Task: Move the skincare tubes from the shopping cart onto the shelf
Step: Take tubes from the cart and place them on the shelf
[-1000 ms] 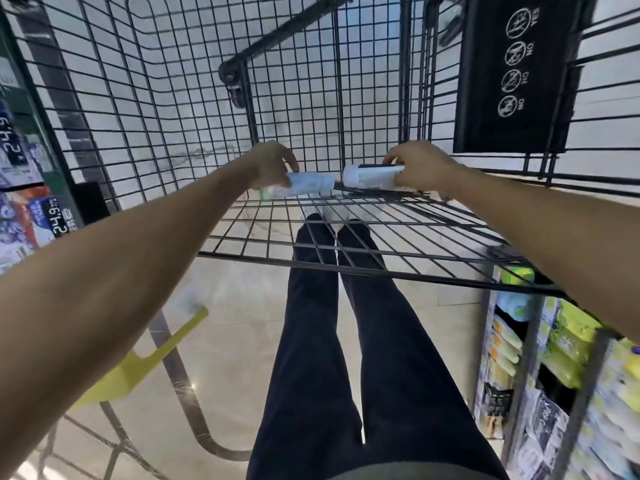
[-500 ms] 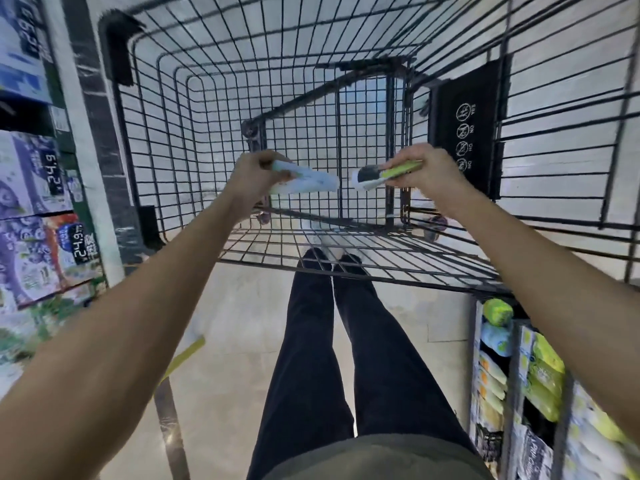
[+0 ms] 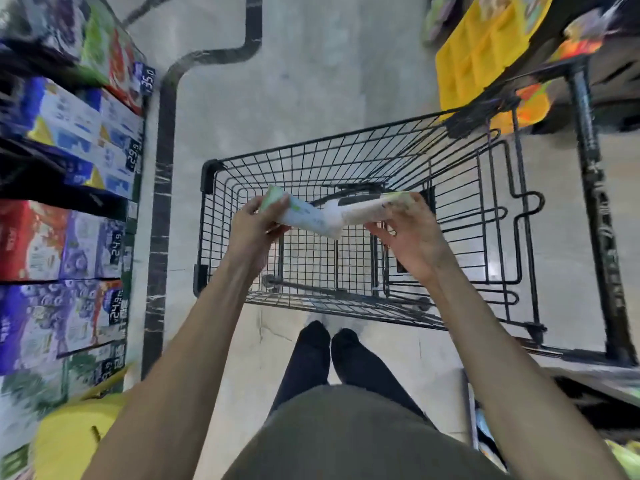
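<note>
My left hand (image 3: 251,233) grips a pale blue-green skincare tube (image 3: 304,216) by its green end. My right hand (image 3: 412,242) pinches a white tube with a green edge (image 3: 374,211) at its right end. Both tubes are held above the black wire shopping cart (image 3: 207,216), and their inner ends meet or overlap in the middle. The cart's basket below them looks bare through the mesh. The view is blurred by motion.
A shelf of coloured boxes with price tags (image 3: 86,216) lines the left side. A black shelf post (image 3: 599,216) and yellow trays (image 3: 485,46) stand at the right. A yellow object (image 3: 69,441) sits at the lower left. My legs (image 3: 329,362) stand behind the cart on the pale floor.
Both hands have lifted the tubes up out of the cart basket and brought them together. The view has swung from inside the cart to looking down over it.
</note>
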Motion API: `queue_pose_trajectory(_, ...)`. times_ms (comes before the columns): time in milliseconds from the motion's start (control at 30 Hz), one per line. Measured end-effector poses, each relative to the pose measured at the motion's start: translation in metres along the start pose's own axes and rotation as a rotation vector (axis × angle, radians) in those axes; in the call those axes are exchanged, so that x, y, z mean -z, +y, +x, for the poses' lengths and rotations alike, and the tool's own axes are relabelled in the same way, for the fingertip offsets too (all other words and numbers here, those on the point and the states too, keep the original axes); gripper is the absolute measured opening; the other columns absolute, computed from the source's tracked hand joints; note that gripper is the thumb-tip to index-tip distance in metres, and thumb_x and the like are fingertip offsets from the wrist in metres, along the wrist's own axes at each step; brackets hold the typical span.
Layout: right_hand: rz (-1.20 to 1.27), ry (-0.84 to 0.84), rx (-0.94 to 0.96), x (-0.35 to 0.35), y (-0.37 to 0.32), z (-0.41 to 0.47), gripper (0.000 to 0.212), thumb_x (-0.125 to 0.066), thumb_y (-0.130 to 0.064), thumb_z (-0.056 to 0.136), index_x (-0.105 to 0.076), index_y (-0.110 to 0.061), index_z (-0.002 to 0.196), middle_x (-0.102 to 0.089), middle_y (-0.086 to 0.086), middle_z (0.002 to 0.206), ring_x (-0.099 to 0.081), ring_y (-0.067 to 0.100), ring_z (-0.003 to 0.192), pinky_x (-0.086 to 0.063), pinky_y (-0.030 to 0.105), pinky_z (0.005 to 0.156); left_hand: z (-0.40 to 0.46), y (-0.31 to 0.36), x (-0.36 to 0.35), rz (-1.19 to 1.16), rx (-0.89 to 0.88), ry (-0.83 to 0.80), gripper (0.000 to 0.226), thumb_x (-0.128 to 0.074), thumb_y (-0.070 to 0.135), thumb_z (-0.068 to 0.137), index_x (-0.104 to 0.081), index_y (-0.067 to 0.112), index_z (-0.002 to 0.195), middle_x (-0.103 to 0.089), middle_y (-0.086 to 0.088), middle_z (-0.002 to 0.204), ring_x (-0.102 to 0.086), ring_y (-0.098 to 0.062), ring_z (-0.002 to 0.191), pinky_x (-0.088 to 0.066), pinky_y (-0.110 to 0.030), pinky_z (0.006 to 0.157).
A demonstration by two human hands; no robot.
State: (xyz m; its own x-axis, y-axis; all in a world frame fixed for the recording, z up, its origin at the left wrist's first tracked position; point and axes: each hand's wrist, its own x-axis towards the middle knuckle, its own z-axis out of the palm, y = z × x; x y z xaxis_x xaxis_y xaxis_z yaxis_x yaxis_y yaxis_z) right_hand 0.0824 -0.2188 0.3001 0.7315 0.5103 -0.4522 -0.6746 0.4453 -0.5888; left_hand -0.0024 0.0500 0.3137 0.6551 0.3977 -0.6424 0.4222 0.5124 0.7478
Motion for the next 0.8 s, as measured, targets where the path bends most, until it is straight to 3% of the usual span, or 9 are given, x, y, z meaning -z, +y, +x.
queue_pose_trajectory(100, 0.151, -0.049, 0.016, -0.036, -0.014, -0.016, 0.002, -0.07, -0.021, 0.093, -0.072, -0.021, 0.093, -0.074, 0.005, 0.099, -0.067, 0.025, 0.103, -0.055, 0.047, 0.094, -0.028, 0.021, -0.019, -0.106, -0.052, -0.001, 0.033, -0.078, 0.019, 0.087, -0.067, 0.001, 0.112, -0.076, -0.011, 0.1, -0.07, -0.03, 0.097, -0.055, -0.047, 0.09)
queue_pose_trajectory(200, 0.256, -0.035, 0.026, -0.061, -0.016, -0.028, 0.039, -0.094, -0.025, 0.069, -0.072, -0.018, 0.101, -0.07, 0.006, 0.094, -0.066, 0.025, 0.09, -0.055, 0.05, 0.096, -0.056, 0.036, -0.039, -0.175, -0.067, 0.017, 0.035, -0.078, 0.028, 0.087, -0.069, 0.005, 0.111, -0.076, -0.007, 0.104, -0.072, -0.025, 0.102, -0.059, -0.046, 0.088)
queue_pose_trajectory(300, 0.303, 0.006, 0.007, -0.075, -0.01, -0.038, 0.089, -0.102, -0.026, 0.056, -0.058, -0.012, 0.132, -0.069, 0.014, 0.1, -0.068, 0.026, 0.084, -0.059, 0.044, 0.081, -0.076, 0.041, -0.053, -0.189, -0.044, 0.037, 0.031, -0.075, 0.039, 0.088, -0.067, 0.011, 0.099, -0.07, -0.003, 0.088, -0.068, -0.022, 0.084, -0.06, -0.048, 0.087)
queue_pose_trajectory(367, 0.343, 0.053, -0.025, -0.08, -0.007, -0.045, 0.108, -0.101, -0.031, 0.058, -0.044, -0.009, 0.148, -0.069, 0.019, 0.111, -0.069, 0.028, 0.087, -0.059, 0.044, 0.078, -0.087, 0.042, -0.059, -0.18, -0.03, 0.032, 0.031, -0.069, 0.042, 0.094, -0.065, 0.012, 0.096, -0.066, -0.005, 0.083, -0.066, -0.022, 0.076, -0.061, -0.044, 0.074)
queue_pose_trajectory(467, 0.33, 0.086, -0.017, -0.089, -0.008, -0.066, 0.078, -0.084, -0.049, 0.079, -0.055, -0.001, 0.133, -0.066, 0.018, 0.117, -0.066, 0.026, 0.086, -0.057, 0.042, 0.078, -0.1, 0.041, -0.059, -0.177, 0.019, -0.014, 0.036, -0.061, 0.039, 0.1, -0.062, 0.007, 0.116, -0.064, -0.009, 0.1, -0.066, -0.024, 0.081, -0.06, -0.04, 0.065)
queue_pose_trajectory(567, 0.237, 0.082, 0.101, -0.098, -0.007, -0.088, 0.079, -0.096, -0.043, 0.065, -0.056, -0.01, 0.125, -0.066, 0.019, 0.115, -0.065, 0.026, 0.083, -0.057, 0.041, 0.074, -0.114, 0.042, -0.051, -0.204, 0.096, -0.14, 0.027, -0.063, 0.014, 0.095, -0.056, 0.003, 0.118, -0.055, -0.012, 0.102, -0.06, -0.027, 0.084, -0.056, -0.046, 0.081)
queue_pose_trajectory(667, 0.205, 0.08, 0.177, -0.105, -0.004, -0.113, 0.078, -0.1, -0.034, 0.061, -0.056, -0.01, 0.121, -0.066, 0.018, 0.108, -0.064, 0.028, 0.083, -0.059, 0.041, 0.072, -0.129, 0.046, -0.045, -0.143, 0.096, -0.283, 0.028, -0.058, 0.005, 0.091, -0.052, 0.0, 0.118, -0.052, -0.012, 0.098, -0.057, -0.027, 0.082, -0.056, -0.048, 0.082)
queue_pose_trajectory(733, 0.282, 0.075, 0.201, -0.11, 0.0, -0.128, 0.068, -0.09, -0.036, 0.074, -0.06, -0.002, 0.125, -0.066, 0.021, 0.116, -0.065, 0.03, 0.089, -0.06, 0.041, 0.074, -0.139, 0.047, -0.042, -0.091, 0.065, -0.36, 0.023, -0.06, 0.004, 0.093, -0.057, 0.0, 0.115, -0.057, -0.014, 0.096, -0.061, -0.027, 0.079, -0.056, -0.054, 0.091)
queue_pose_trajectory(800, 0.272, 0.084, 0.237, -0.113, 0.006, -0.148, 0.054, -0.067, -0.044, 0.093, -0.067, -0.003, 0.128, -0.063, 0.021, 0.133, -0.066, 0.03, 0.093, -0.059, 0.04, 0.072, -0.15, 0.05, -0.039, -0.023, 0.026, -0.418, 0.018, -0.063, 0.005, 0.095, -0.063, 0.001, 0.113, -0.063, -0.014, 0.093, -0.066, -0.026, 0.077, -0.053, -0.059, 0.098)
